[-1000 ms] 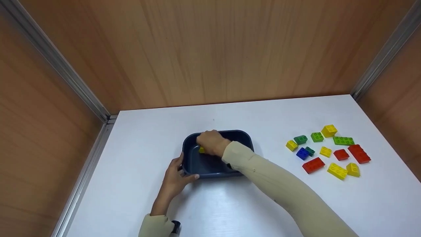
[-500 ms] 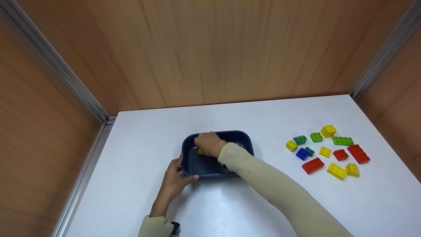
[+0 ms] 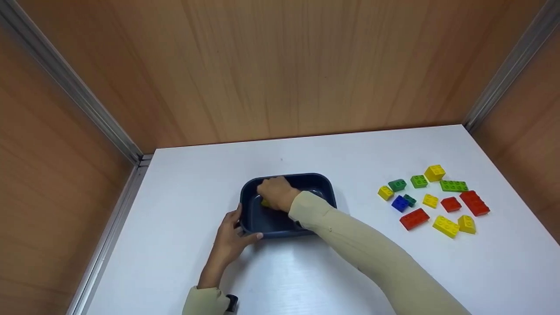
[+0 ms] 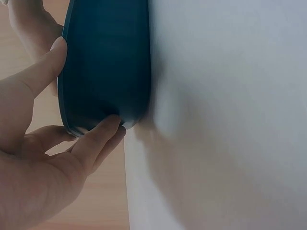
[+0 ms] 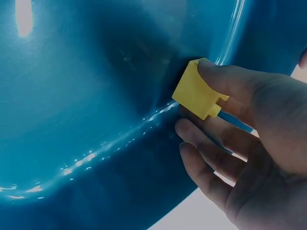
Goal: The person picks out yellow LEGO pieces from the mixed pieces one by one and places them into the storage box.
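Note:
A dark blue plastic tray [image 3: 273, 223] with rounded corners lies on the white table. My left hand [image 3: 231, 238] grips its near left corner, thumb along the near side and fingers at the left end. The left wrist view shows the thumb [image 4: 58, 50] at the rim and fingertips on the outer wall. Inside the tray, toward its far left, is my right hand [image 3: 278, 192]. It pinches a yellow toy brick [image 5: 196, 93] between thumb and fingers, down by the tray's inner corner. From the head, the hand covers most of this brick.
Several loose toy bricks lie spread at the table's right, among them a red brick [image 3: 414, 218], a blue brick [image 3: 400, 203], a long green brick [image 3: 453, 186] and a yellow brick [image 3: 446, 226]. A wood panel [image 3: 280, 70] rises behind the table [image 3: 192, 183], with more panels at both sides.
My right hand has shifted slightly left inside the tray, the yellow brick still pinched. The left hand keeps its grip on the corner. The bricks at the right lie as before.

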Tool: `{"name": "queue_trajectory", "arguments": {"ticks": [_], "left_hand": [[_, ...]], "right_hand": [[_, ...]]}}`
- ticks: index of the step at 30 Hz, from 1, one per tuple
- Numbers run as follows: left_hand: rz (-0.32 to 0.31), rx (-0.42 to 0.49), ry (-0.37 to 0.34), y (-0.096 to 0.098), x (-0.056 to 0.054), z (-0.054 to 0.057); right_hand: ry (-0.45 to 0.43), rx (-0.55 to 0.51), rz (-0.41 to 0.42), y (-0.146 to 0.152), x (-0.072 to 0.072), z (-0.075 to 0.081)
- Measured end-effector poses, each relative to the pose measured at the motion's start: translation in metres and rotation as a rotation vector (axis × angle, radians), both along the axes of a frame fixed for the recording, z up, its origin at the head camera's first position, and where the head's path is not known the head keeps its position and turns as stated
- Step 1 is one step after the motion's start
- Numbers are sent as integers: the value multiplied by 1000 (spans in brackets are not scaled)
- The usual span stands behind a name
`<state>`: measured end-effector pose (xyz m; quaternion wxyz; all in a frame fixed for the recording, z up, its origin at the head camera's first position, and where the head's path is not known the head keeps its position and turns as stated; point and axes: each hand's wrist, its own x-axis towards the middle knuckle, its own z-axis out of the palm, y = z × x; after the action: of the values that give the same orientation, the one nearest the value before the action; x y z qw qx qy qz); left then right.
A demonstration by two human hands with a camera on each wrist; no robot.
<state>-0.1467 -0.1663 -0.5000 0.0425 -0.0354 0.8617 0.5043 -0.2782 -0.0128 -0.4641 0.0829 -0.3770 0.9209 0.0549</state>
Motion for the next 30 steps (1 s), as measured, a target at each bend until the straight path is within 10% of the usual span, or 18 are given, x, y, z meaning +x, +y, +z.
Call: {"name": "queue_trajectory", "arguments": {"ticks": [30], "left_hand": [[23, -5, 0, 2, -1, -1]], "right_hand": [[-94, -258, -11, 55, 9, 18]]}}
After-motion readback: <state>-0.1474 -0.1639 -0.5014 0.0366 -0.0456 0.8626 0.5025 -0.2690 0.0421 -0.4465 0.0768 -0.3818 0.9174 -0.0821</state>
